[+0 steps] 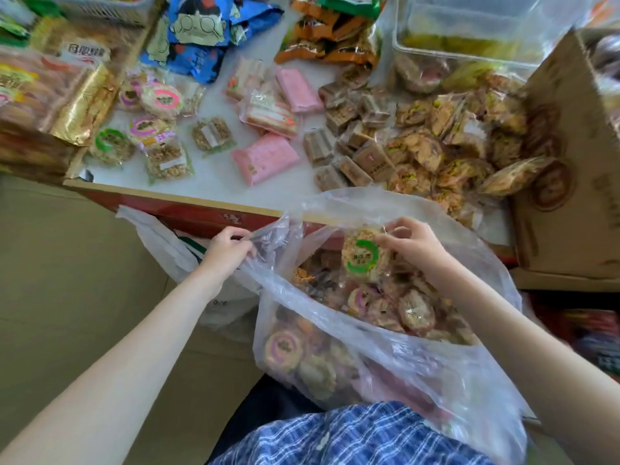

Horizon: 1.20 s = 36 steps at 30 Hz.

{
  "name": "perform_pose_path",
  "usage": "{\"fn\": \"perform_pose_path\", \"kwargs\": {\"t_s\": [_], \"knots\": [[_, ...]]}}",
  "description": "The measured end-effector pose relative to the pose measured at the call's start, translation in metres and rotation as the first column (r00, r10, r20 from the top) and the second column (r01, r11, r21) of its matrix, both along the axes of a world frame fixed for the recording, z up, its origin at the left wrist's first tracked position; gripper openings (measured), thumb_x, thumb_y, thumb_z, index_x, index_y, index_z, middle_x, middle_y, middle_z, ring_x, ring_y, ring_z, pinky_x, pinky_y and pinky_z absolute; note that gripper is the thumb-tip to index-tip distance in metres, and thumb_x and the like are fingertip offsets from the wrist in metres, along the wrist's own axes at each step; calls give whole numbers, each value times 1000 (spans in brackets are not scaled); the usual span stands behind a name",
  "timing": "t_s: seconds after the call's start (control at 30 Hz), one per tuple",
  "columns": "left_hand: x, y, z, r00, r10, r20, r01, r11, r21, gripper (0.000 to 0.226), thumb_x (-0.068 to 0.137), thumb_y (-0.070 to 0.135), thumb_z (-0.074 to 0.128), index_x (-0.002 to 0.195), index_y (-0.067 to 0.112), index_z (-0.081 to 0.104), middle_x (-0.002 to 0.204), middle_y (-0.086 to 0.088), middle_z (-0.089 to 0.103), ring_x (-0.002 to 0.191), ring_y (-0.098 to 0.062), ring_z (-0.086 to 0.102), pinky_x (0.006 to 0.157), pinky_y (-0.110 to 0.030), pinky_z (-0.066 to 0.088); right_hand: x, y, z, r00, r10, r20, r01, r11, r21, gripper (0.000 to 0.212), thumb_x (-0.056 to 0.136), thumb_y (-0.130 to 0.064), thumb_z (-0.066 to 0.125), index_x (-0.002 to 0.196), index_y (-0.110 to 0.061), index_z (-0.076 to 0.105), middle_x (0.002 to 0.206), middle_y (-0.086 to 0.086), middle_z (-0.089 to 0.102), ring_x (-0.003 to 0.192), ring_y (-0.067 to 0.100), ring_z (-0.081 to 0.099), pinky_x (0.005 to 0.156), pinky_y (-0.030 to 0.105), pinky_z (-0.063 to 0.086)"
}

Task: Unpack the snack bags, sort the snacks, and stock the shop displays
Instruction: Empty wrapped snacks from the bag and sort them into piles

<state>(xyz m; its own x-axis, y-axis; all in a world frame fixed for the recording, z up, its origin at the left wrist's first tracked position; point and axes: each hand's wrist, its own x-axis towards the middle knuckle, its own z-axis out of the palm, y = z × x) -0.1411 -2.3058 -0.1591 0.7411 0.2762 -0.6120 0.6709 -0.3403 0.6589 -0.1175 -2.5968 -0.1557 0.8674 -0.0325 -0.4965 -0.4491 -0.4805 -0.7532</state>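
Note:
A large clear plastic bag (419, 370) full of round wrapped rice cakes rests against my lap. My left hand (228, 250) grips the bag's left rim and holds it open. My right hand (412, 243) pinches a round cake with a green ring label (364, 260) at the bag's mouth. Above, the white tray surface (214, 176) holds sorted groups: round cakes with pink and green rings (147, 119), pink packets (265, 157), brown square packets (355, 146) and golden crisp packets (446, 139).
Blue cartoon packets (204, 31) and orange packets (322, 35) lie at the back. A clear plastic tub (476, 31) stands at the back right. A cardboard box (570, 162) borders the right side. A gold-wrapped box (60, 92) sits at the left. A white bag (161, 239) hangs below the tray edge.

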Motion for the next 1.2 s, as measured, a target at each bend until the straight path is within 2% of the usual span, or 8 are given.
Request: {"fn": "perform_pose_path", "kwargs": {"t_s": [0.17,0.3,0.53,0.67,0.77,0.93,1.07,1.2], "knots": [[7,10,-2,992,129,6,-129,991,-34,18,91,17,54,108,20,56,98,-1,57,80,-12,52,67,-27,39,31,23,40,968,-250,-26,237,872,429,14,86,-13,67,91,-8,55,69,2,60,53,10,51,53,23,46],[2,39,-9,956,289,-49,-293,945,-147,18,90,13,57,108,19,57,100,-5,60,86,-17,54,79,-33,45,63,78,35,969,-199,-143,244,842,481,19,88,-15,65,99,-3,55,78,9,57,67,18,58,62,22,52],[-11,80,-17,977,207,-57,-214,962,-167,23,89,8,58,112,13,58,85,-2,60,72,-13,54,63,-21,43,127,215,10,928,-178,-328,337,776,533,11,90,2,56,80,1,53,70,12,53,44,16,60,44,19,52],[-6,88,-21,991,126,-38,-130,985,-111,19,91,9,55,108,16,59,92,-4,62,72,-10,54,61,-16,43,165,276,9,916,-193,-352,382,688,617,7,93,3,49,98,7,53,81,14,53,66,23,62,74,28,56],[1,87,-24,995,98,-23,-100,989,-106,16,91,9,56,104,17,60,96,-4,62,76,-10,56,62,-17,44,170,287,2,915,-53,-401,288,781,554,35,95,-3,49,128,6,44,119,21,46,113,32,52,94,34,48],[6,83,-27,992,61,109,-50,994,-100,23,89,8,57,83,29,55,97,1,63,94,-20,58,78,-35,49,146,240,6,924,-7,-383,237,796,558,20,98,-2,40,110,9,50,112,22,57,97,32,59,84,32,50],[2,74,-25,983,-103,153,118,988,-95,28,91,2,52,71,21,55,100,6,64,103,-13,56,88,-31,42,97,161,27,978,147,-145,-59,872,486,13,95,-1,45,104,-2,55,89,13,66,77,23,65,75,28,54],[-4,56,-24,948,-318,-27,316,947,-65,13,93,14,55,100,22,62,114,7,57,105,-13,54,92,-31,44,27,86,8,934,324,-149,-269,914,303,12,92,-4,56,103,-5,60,101,16,68,85,25,65,76,32,55]]}}
